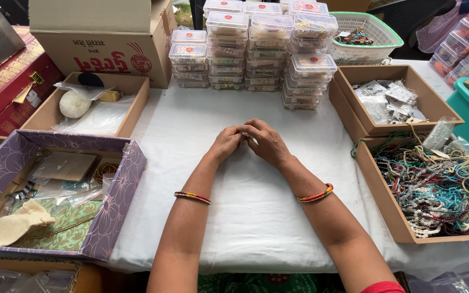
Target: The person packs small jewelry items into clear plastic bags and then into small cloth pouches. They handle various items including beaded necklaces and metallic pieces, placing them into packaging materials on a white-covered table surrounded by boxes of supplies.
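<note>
Here, at the centre of the frame, both hands are brought together over the white cloth (256, 217), fingertips meeting. The left hand (225, 144) is curled, its fingers closed toward the right hand (266, 142), whose fingers are likewise folded inward; between them a small pale item (243, 133) is pinched, mostly hidden by the fingertips. Its kind cannot be told; only a short light sliver is seen, just above the cloth. As far as can be judged, its long axis runs roughly left to right across the frame, with a slight tilt down to the right, one end under the left fingertips and the other toward the right thumb; which end is the front cannot be told. A banded bangle (192, 197) is worn on the left wrist and another (316, 193) on the right. For fine work of this kind, it is judged that the wrists are best kept low and steady near the cloth, the piece held by the fingertips alone, and the grip kept light so that nothing so small is bent or dropped. At the right edge a cardboard tray (382, 202) of mixed bead strings is noted; above it a second tray (351, 89) with small clear bags. Stacked clear lidded boxes (261, 49) stand at upper centre, well apart from the hands, and a purple patterned box (116, 201) lies at lower left.
</note>
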